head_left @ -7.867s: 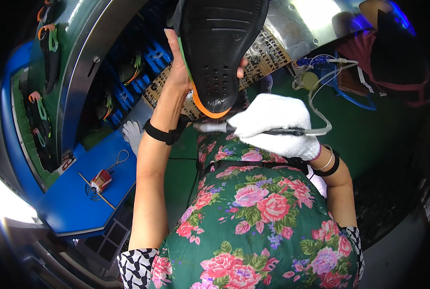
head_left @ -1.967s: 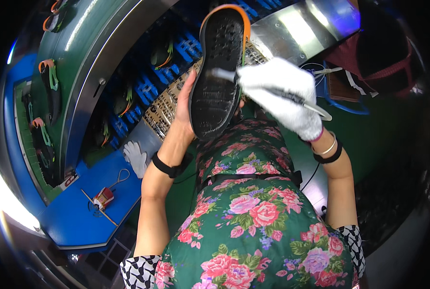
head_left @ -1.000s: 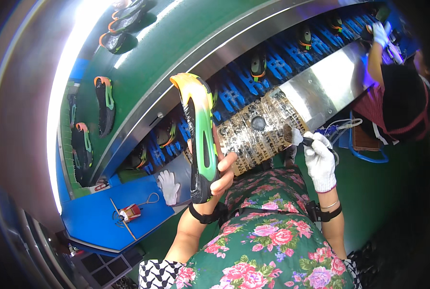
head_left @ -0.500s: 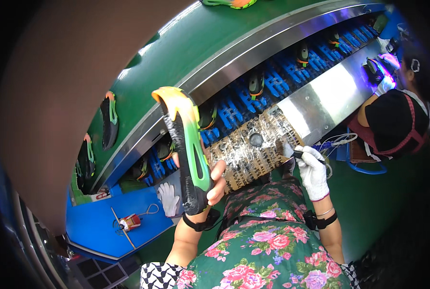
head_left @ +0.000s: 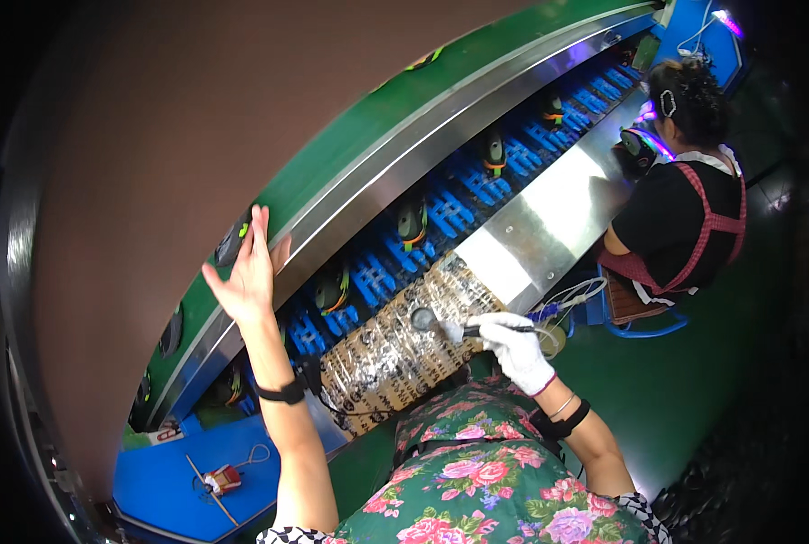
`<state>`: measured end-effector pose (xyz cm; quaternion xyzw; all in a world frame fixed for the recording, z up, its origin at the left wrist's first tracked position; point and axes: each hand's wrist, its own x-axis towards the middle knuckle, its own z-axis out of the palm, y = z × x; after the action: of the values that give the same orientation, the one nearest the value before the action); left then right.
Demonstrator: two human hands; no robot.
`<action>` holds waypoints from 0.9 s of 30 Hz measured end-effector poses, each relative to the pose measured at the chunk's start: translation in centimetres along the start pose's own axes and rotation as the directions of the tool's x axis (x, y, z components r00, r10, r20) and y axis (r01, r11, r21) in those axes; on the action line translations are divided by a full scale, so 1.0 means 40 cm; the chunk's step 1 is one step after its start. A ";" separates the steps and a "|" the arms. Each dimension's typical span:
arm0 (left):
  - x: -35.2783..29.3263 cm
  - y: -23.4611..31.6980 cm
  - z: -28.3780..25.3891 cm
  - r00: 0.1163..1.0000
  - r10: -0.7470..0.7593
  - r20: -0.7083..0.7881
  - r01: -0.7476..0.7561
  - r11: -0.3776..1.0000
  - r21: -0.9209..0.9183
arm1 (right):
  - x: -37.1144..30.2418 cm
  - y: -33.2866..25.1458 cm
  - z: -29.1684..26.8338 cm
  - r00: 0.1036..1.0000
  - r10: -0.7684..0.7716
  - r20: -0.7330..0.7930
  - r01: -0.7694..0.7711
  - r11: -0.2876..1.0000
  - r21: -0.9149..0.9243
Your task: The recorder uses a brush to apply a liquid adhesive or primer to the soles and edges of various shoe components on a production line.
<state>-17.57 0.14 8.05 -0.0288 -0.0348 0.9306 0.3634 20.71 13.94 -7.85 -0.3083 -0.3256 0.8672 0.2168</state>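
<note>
My left hand [head_left: 248, 279] is bare and reaches up over the metal edge of the green belt. Its fingers are spread, with nothing in them. Just beyond them lies a dark shoe sole [head_left: 233, 240] with a bit of bright green. In its white glove, my right hand [head_left: 516, 352] grips a brush [head_left: 472, 331] by the black handle. The bristle end is beside a small round grey dish [head_left: 423, 319], which sits on cardboard [head_left: 377, 363] covered with clear tape.
Soles [head_left: 412, 224] ride among blue holders [head_left: 450, 213] on the lower line. A metal plate [head_left: 536, 227] adjoins the cardboard. At right sits a co-worker [head_left: 686, 199], near a purple-lit shoe [head_left: 638, 150]. A blue table [head_left: 164, 480] at lower left bears a red-and-white object [head_left: 223, 480].
The green-and-orange shoe sole has left my left hand, which has moved up and left to the belt. My right hand has brought the brush left to the dish. The view has shifted.
</note>
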 end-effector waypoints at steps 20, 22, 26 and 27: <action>0.498 -0.417 -0.055 0.816 0.178 0.550 -0.276 -0.717 0.640 | 0.035 -0.082 -0.033 1.000 0.002 -0.029 0.000 0.999 0.048; 0.504 -0.357 -0.076 0.749 0.291 0.596 -0.369 -0.563 0.739 | 0.030 -0.086 -0.041 0.996 -0.004 -0.091 0.012 0.996 0.085; 0.216 -0.347 0.068 0.905 0.386 0.178 -0.188 -0.013 0.982 | 0.024 -0.110 -0.064 0.996 0.004 -0.090 0.006 0.994 0.110; 0.178 -0.244 0.017 0.885 0.326 0.333 -0.301 -0.144 0.943 | 0.020 -0.116 -0.063 0.997 0.008 -0.082 0.001 0.995 0.103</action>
<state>-16.26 12.09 9.36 0.2252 0.6549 0.7205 0.0354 22.65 18.70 -6.41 -0.3326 -0.2708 0.8698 0.2440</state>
